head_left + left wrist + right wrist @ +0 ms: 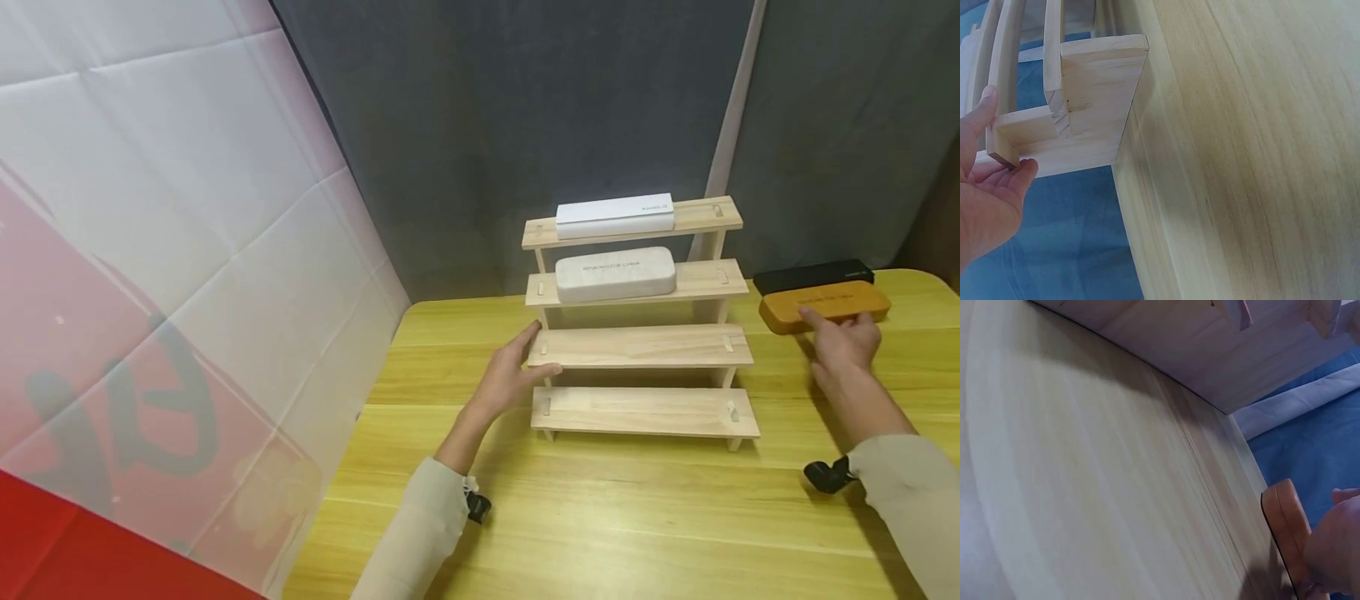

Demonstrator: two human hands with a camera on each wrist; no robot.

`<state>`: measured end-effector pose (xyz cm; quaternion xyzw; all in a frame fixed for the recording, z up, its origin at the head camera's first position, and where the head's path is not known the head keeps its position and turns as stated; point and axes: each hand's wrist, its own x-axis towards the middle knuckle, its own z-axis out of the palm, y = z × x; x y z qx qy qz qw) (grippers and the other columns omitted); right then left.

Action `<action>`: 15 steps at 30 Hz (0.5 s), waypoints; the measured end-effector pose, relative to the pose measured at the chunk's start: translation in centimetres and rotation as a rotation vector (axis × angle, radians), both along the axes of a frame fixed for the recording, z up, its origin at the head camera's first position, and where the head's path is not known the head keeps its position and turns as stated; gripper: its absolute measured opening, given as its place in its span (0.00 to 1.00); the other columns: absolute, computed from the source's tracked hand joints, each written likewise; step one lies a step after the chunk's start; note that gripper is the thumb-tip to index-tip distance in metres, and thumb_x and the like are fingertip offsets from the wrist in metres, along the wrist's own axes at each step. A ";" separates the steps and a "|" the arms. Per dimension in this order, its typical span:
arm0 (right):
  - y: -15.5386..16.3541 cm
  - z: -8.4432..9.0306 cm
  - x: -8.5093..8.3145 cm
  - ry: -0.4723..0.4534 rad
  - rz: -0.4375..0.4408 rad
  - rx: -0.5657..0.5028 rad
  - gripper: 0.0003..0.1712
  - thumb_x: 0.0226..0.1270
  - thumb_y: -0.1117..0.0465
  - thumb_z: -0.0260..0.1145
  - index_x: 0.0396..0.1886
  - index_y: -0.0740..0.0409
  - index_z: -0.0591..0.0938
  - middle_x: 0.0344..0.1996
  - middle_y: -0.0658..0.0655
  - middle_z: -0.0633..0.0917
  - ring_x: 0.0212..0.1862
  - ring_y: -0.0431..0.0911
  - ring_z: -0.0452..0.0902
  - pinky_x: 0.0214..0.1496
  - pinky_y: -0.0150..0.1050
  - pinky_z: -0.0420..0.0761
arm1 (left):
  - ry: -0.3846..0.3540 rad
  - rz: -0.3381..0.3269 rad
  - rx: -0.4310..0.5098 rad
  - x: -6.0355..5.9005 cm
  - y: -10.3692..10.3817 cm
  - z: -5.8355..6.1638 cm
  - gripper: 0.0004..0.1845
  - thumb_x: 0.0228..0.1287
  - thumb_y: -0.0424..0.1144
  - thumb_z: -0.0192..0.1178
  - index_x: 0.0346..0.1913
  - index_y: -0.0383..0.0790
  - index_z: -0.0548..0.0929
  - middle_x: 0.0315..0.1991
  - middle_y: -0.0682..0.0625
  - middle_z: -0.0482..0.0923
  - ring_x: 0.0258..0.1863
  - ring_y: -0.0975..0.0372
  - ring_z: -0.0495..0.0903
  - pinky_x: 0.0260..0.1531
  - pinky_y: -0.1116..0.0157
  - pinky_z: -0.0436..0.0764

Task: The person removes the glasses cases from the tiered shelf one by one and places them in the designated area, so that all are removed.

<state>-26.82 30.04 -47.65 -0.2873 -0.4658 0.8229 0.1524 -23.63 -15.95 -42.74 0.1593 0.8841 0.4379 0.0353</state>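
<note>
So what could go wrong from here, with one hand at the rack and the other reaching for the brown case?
1. The left hand only lightly pinches the end of the rack; a nudge could shift it and slide the white box or grey case off their shelves.
2. The right hand touches just the near edge of the brown case, so it might slip or push into the black case behind it.

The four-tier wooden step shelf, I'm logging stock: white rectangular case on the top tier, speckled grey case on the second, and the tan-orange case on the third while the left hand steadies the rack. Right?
Not quite. The head view shows the third tier bare; the tan-orange oblong case lies on the yellow wooden table right of the four-tier wooden step shelf, under the right hand. The rest holds.
</note>
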 end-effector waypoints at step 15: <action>0.0 1.1 1.3 -0.015 0.081 0.092 0.55 0.73 0.64 0.72 0.88 0.45 0.50 0.85 0.41 0.52 0.81 0.31 0.46 0.78 0.24 0.54 | 0.003 -0.012 0.010 -0.1 -0.1 -0.1 0.49 0.71 0.44 0.72 0.84 0.32 0.55 0.84 0.39 0.54 0.80 0.48 0.62 0.78 0.56 0.65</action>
